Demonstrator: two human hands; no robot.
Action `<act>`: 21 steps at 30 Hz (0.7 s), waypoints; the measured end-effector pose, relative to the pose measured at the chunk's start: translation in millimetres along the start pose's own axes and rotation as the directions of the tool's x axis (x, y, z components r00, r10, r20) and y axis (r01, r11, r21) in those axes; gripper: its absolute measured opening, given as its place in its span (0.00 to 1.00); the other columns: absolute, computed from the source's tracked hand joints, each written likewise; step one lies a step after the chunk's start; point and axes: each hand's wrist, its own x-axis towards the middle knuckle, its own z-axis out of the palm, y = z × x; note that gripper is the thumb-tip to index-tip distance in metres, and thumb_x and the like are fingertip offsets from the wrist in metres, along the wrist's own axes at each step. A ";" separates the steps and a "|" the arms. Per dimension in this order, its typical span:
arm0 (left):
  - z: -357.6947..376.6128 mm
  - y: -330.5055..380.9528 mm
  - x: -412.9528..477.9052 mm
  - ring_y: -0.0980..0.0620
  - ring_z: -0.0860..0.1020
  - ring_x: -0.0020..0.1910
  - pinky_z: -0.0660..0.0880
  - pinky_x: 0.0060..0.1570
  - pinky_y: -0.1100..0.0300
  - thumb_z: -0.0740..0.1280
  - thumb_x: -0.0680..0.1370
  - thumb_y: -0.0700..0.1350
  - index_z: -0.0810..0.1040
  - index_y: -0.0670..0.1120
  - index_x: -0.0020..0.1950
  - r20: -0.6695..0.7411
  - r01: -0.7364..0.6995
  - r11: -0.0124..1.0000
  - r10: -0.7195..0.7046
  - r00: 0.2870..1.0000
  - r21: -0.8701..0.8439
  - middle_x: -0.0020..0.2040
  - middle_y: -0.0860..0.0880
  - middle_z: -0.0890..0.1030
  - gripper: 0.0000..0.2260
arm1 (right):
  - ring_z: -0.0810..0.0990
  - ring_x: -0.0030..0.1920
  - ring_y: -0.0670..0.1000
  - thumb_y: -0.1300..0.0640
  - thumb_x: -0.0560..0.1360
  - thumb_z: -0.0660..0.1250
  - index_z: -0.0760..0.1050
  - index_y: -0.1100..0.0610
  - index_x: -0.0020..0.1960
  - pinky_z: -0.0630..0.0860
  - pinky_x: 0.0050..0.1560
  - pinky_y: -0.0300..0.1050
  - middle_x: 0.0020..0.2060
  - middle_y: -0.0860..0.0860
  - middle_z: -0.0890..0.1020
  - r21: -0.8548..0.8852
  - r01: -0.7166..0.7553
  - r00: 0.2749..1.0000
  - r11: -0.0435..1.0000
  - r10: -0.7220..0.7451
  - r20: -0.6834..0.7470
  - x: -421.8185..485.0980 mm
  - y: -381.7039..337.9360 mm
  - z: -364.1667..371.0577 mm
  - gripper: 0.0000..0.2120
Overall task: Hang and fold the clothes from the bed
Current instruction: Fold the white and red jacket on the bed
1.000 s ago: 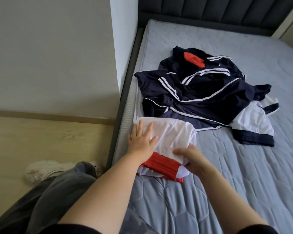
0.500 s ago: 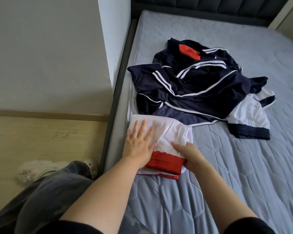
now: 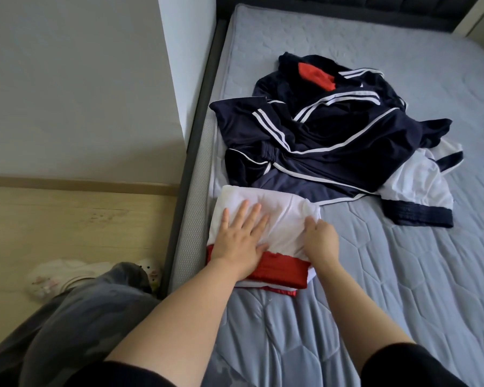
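Observation:
A folded white garment with a red band lies near the left edge of the grey bed. My left hand presses flat on its left half, fingers spread. My right hand sits on the garment's right edge with fingers curled into the white cloth. Behind it lies a heap of navy clothes with white stripes, with a red piece at its top and a white and navy garment at its right.
A dark bed frame runs along the left of the mattress, next to a grey wall and wooden floor. My grey trouser leg and a white slipper are beside the bed. A dark headboard is at the far end.
My right hand slid up from the red band to the white cloth's right edge and curled onto it. My left hand stayed flat on the garment.

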 end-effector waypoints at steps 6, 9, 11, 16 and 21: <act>3.4 0.8 -3.4 0.49 0.31 0.75 0.30 0.70 0.43 0.42 0.80 0.62 0.39 0.57 0.77 0.009 -0.023 0.999 0.023 1.000 -0.027 0.78 0.52 0.36 0.27 | 0.76 0.47 0.61 0.53 0.82 0.50 0.72 0.65 0.52 0.66 0.44 0.48 0.44 0.60 0.77 0.100 -0.153 0.981 0.983 0.164 -0.107 7.6 11.4 12.8 0.18; 4.8 0.7 -3.3 0.47 0.32 0.75 0.31 0.70 0.43 0.43 0.80 0.63 0.40 0.56 0.77 0.017 -0.006 1.000 0.006 1.000 -0.023 0.78 0.50 0.37 0.28 | 0.72 0.58 0.62 0.56 0.80 0.54 0.68 0.60 0.64 0.67 0.53 0.53 0.57 0.59 0.76 -0.074 0.182 0.942 0.981 -0.195 -0.272 -1.6 1.2 10.7 0.15; 4.8 0.5 -2.8 0.47 0.32 0.75 0.31 0.69 0.43 0.43 0.80 0.63 0.41 0.56 0.77 0.020 -0.003 1.000 0.004 1.000 -0.024 0.78 0.50 0.37 0.28 | 0.64 0.69 0.61 0.52 0.80 0.54 0.62 0.58 0.72 0.60 0.67 0.54 0.70 0.59 0.67 -0.318 0.338 0.900 0.886 -0.403 -0.167 -10.4 1.2 14.5 0.22; 9.0 4.6 -2.0 0.46 0.31 0.75 0.32 0.70 0.41 0.41 0.80 0.63 0.38 0.54 0.77 0.021 -0.021 0.999 0.020 1.000 0.042 0.78 0.49 0.36 0.29 | 0.64 0.70 0.60 0.46 0.79 0.57 0.60 0.62 0.72 0.60 0.68 0.53 0.69 0.60 0.67 -0.026 0.088 0.996 0.996 -0.088 -0.022 -23.3 22.5 22.5 0.27; 11.6 0.2 -0.2 0.45 0.33 0.75 0.33 0.70 0.41 0.42 0.80 0.63 0.37 0.54 0.77 0.021 -0.014 0.999 0.013 1.000 0.030 0.78 0.49 0.36 0.29 | 0.74 0.48 0.57 0.41 0.77 0.60 0.66 0.65 0.60 0.67 0.45 0.47 0.52 0.59 0.77 0.166 -0.224 0.975 0.961 0.222 0.026 -23.1 12.2 24.1 0.27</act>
